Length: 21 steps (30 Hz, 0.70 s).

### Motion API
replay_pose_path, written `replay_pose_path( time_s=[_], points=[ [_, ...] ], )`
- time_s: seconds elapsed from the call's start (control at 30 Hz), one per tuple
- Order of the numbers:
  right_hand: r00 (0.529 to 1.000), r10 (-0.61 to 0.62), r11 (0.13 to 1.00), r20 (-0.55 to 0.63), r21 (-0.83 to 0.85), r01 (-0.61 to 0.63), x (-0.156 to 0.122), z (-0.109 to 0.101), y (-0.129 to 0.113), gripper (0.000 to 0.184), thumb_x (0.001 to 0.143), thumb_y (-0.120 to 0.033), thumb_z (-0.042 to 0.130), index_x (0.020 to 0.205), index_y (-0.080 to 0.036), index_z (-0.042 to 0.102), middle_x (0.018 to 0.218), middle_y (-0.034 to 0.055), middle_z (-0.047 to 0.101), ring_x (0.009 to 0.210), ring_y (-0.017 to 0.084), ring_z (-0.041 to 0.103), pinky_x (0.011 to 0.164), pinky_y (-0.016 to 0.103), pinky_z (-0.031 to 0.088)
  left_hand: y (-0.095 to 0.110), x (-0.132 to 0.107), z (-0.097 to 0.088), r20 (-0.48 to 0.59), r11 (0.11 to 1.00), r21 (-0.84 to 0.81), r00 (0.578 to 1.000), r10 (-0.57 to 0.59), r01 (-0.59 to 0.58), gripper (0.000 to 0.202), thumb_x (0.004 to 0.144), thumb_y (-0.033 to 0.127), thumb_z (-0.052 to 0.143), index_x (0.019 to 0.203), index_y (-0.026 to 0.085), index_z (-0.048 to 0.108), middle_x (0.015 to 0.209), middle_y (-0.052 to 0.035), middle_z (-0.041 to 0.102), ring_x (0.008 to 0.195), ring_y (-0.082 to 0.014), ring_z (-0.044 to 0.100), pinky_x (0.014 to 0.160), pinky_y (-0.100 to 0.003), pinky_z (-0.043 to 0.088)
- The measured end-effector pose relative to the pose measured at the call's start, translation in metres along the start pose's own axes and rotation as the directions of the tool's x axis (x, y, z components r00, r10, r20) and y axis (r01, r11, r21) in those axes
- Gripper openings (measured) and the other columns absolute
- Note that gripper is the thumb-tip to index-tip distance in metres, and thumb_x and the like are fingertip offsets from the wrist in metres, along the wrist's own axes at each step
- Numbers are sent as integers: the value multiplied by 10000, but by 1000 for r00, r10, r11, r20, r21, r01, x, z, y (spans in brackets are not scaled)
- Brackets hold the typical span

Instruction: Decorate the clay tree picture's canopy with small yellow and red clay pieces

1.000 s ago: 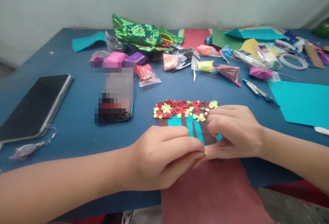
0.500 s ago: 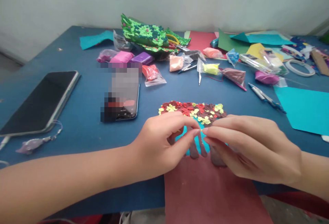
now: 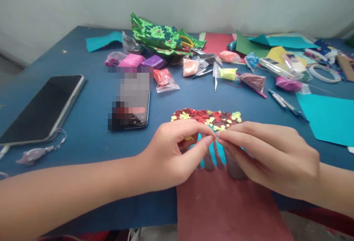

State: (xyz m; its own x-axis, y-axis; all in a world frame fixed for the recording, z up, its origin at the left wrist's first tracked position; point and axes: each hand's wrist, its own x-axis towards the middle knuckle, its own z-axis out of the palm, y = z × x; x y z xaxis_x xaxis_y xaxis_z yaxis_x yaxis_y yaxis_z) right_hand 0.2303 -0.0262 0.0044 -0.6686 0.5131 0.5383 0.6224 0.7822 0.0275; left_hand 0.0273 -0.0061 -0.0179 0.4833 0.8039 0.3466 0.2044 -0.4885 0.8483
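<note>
Both hands meet over a clay picture [image 3: 206, 117] whose far end carries red, maroon and yellow clay petals. Below the petals, brown clay trunks lie on a turquoise ground, and the near part is plain maroon. My left hand [image 3: 177, 154] is closed, thumb and forefinger pinched together, with a lump of yellow clay [image 3: 189, 138] partly showing inside its curled fingers. At its fingertips my right hand [image 3: 272, 156] also pinches, its fingers pressed together. A tiny yellow bit appears to sit between the two pinches, mostly hidden now by the fingertips.
Two phones [image 3: 44, 108] [image 3: 139, 117] lie to the left. Bagged clay, such as a red pack [image 3: 163, 78] and a yellow pack [image 3: 228, 73], spreads across the back. A green clay-covered piece [image 3: 157, 34] stands behind. Pens [image 3: 287, 105] and turquoise paper [image 3: 330, 119] are at right.
My right hand has shifted slightly left and up, and the fingertips of both hands have closed together. More of the yellow clay shows inside my left hand.
</note>
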Motion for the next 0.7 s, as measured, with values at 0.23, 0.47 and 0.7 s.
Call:
replay_pose_path(
  time_s=[0.23, 0.47, 0.7],
  points=[
    [999, -22, 1000, 42, 24, 21, 1, 1, 3, 116, 866, -135, 546, 976, -150, 579, 820, 50, 690, 693, 133, 645, 591, 233, 511, 3, 3, -7, 43, 997, -25, 996, -78, 79, 203, 856, 149, 499, 818, 164, 698, 791, -22, 710, 699, -149, 662, 511, -181, 500],
    [1000, 11, 998, 16, 57, -12, 10, 7, 46, 54, 873, -152, 564, 857, -193, 595, 738, -1, 659, 610, 72, 584, 532, 175, 446, -4, 4, -8, -9, 994, 101, 999, -39, 40, 197, 853, 145, 494, 827, 151, 690, 685, 2, 652, 599, -108, 585, 493, -176, 422],
    [977, 26, 960, 209, 267, -83, 6, 20, 66, 82, 877, -172, 545, 875, -160, 626, 753, 13, 642, 604, 81, 577, 543, 201, 461, -10, 8, -7, 16, 989, 147, 1000, -6, 4, 203, 838, 108, 489, 783, 150, 680, 614, 38, 600, 506, -63, 507, 476, -147, 380]
  ],
)
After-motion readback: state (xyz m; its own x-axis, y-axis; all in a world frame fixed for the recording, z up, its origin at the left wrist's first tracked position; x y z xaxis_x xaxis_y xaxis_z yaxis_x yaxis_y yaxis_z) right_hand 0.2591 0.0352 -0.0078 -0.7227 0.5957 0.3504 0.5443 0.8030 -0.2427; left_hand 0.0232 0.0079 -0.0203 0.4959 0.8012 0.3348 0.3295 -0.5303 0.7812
